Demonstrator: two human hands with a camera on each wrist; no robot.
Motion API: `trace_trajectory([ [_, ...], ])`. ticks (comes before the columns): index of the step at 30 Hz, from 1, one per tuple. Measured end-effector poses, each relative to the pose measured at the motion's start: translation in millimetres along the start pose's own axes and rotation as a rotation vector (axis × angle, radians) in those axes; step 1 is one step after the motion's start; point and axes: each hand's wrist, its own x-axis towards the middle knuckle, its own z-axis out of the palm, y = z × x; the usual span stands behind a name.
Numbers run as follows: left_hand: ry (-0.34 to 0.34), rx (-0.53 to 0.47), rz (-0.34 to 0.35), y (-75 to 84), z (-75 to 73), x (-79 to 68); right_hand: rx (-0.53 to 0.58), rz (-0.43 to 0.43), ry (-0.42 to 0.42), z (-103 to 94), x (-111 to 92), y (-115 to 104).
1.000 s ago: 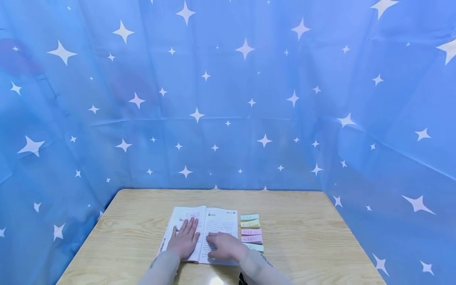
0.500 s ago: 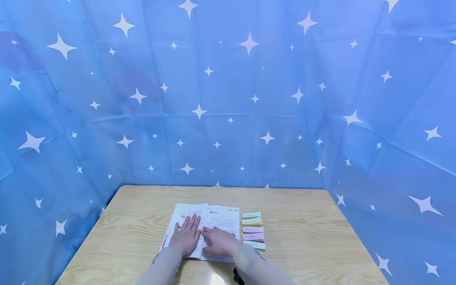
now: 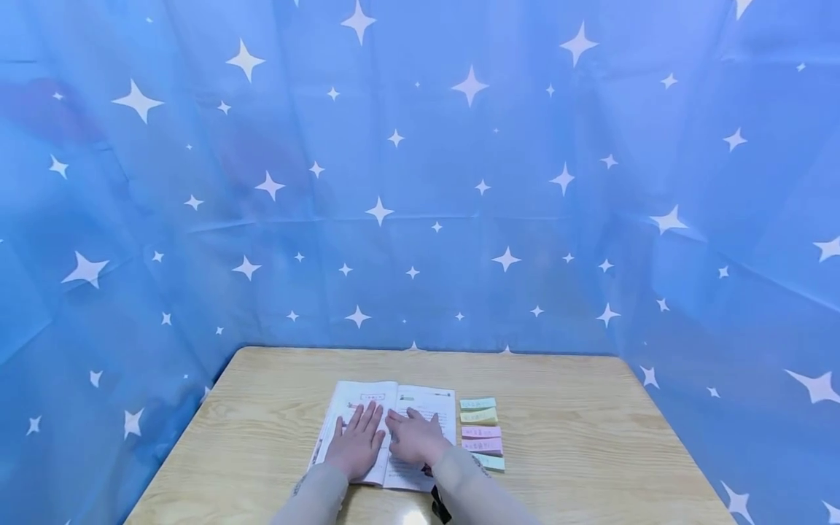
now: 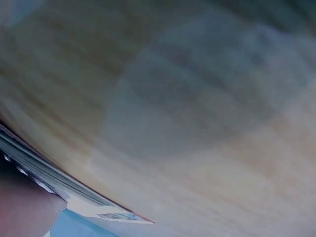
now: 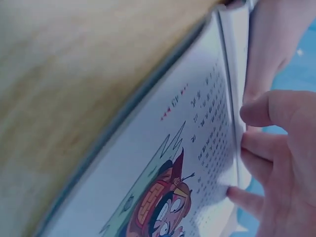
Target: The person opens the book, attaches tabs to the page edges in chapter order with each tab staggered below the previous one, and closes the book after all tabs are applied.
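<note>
An open book [image 3: 440,405] with printed text and coloured pictures lies on the wooden table. My left hand [image 3: 357,446] rests flat on its left page with the fingers spread. At the inner part of the right page is my right hand [image 3: 418,439], its fingertips right by the fold and close to the left hand. The right wrist view shows those fingers [image 5: 252,153] extended and slightly bent along the fold, holding nothing. Part of the right page, with a cartoon figure [image 5: 163,207], shows there. The left wrist view catches the book's edge [image 4: 74,190] and mostly table.
Right of the book lies a column of several coloured paper strips with handwriting: a pale blue-green strip [image 3: 477,403], a yellow strip [image 3: 479,417], pink strips [image 3: 481,432] and a green strip [image 3: 494,463]. A blue curtain [image 3: 420,175] with white stars hangs behind the table [image 3: 577,437].
My right hand has shifted from the lower part of the right page up along the fold, away from me. The left hand has stayed on the left page. The head view has shifted slightly.
</note>
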Motion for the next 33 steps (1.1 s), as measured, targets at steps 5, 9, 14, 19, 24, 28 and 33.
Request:
trace_trajectory([
  [5, -0.004, 0.009, -0.016, 3.5, -2.4, 0.1, 0.078, 0.004, -0.015, -0.7, 6, 6],
  [9, 0.000, 0.013, -0.006, 3.5, -4.9, -0.1, 0.091, 0.011, -0.012, 1.0, 8, 8],
  [14, -0.003, 0.014, -0.018, 2.9, -3.3, 0.5, 0.083, 0.034, 0.019, 4.9, 11, 5],
  [19, -0.001, 0.006, -0.020, 2.8, -0.7, 1.9, 0.050, 0.072, 0.060, 5.9, 16, 2],
  [24, 0.011, 0.013, -0.015, -0.1, 4.2, 4.5, 0.032, 0.107, 0.075, 6.8, 24, 1],
  [28, 0.003, 0.010, -0.009, -0.8, 6.6, 4.2, 0.007, 0.135, 0.074, 8.2, 28, 2],
  [33, 0.005, -0.010, -0.004, 0.6, 4.7, 1.9, -0.010, 0.153, 0.096, 9.2, 36, 3],
])
